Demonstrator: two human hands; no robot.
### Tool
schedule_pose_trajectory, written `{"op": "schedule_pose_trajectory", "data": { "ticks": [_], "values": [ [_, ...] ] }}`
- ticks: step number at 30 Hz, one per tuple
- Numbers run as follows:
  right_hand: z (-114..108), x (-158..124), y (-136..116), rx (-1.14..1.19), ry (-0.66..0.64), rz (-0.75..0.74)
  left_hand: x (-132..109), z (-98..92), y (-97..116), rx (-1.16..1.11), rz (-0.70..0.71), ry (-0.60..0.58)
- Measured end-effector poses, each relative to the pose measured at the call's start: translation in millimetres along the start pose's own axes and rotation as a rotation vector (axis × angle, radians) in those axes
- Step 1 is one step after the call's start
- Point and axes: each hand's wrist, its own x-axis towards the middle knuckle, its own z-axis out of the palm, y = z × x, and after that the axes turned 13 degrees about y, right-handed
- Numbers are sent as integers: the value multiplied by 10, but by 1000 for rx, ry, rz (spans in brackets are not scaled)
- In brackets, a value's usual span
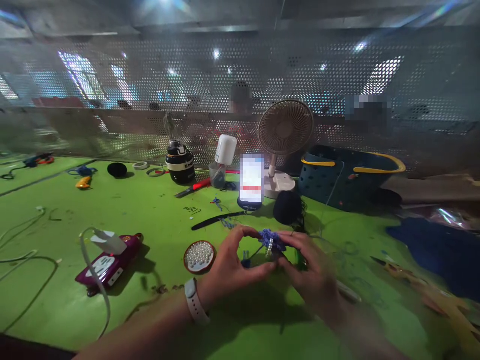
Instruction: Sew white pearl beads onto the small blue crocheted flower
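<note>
A person's two bare hands meet above a green table point(157, 215). Nearest, a pale watch strap point(195, 302) circles the left wrist. The left hand point(232, 262) curves its index finger and thumb in a wide arc, grasping the left side of a small blue-purple piece point(273, 238). The right hand point(313, 267) pinches its right side between thumb and index finger. The piece is raised between both sets of fingertips, with shiny pale beads on its front.

Just left of the hands, a small round dish point(214, 259) holds many pearl-like beads. Farther left lies a maroon power strip point(129, 252) with a white plug point(108, 242) on it. On the right is a dark blue cloth point(438, 255).

Beyond the hands sits a dark ball point(287, 207); to its left, a lit phone point(252, 177) stands upright, its screen blurred. Behind are a black bottle point(180, 167), a round fan point(286, 127) and a dark basket point(330, 182) with yellow handles. Farthest back runs a perforated panel point(150, 90).
</note>
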Motion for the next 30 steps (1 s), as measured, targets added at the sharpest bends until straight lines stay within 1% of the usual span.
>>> {"op": "schedule_pose_trajectory", "data": {
  "ticks": [2, 5, 8, 10, 12, 14, 16, 19, 21, 22, 23, 25, 26, 27, 28, 30],
  "values": [
    [0, 7, -7, -18, -3, -26, -1, 40, -15, -20, -38, 2],
    [3, 20, -14, -49, -9, -61, 4, 62, -104, -102, -141, 41],
    [2, 35, -3, -76, -5, -93, 26, 6, -195, -181, -214, 75],
    [-7, 44, 12, -88, 3, -108, 55, -57, -208, -280, -238, 94],
    [-21, 50, 18, -80, -3, -123, 94, -110, -175, -417, -269, 58],
    [-37, 53, 6, -51, -18, -142, 132, -135, -117, -503, -334, 1],
    [-51, 51, -24, -16, -42, -149, 158, -129, -64, -477, -407, -6],
    [-56, 41, -65, 26, -62, -146, 163, -84, -38, -407, -460, 72],
    [-49, 30, -71, 44, -63, -144, 153, -55, -54, -436, -500, 82],
    [-43, 24, -67, 52, -63, -144, 149, -46, -66, -479, -545, 47],
    [-37, 18, -60, 59, -65, -143, 146, -40, -79, -532, -602, -15],
    [-29, 14, -45, 66, -80, -126, 146, -37, -96, -646, -724, -175],
    [-28, 16, -40, 68, -88, -116, 149, -39, -99, -691, -774, -237],
    [-30, 22, -38, 69, -97, -108, 152, -41, -97, -722, -810, -268],
    [-35, 31, -39, 73, -111, -107, 155, -43, -89, -734, -832, -271],
    [-50, 51, -46, 86, -147, -120, 157, -45, -60, -715, -857, -238]
  ]
}}
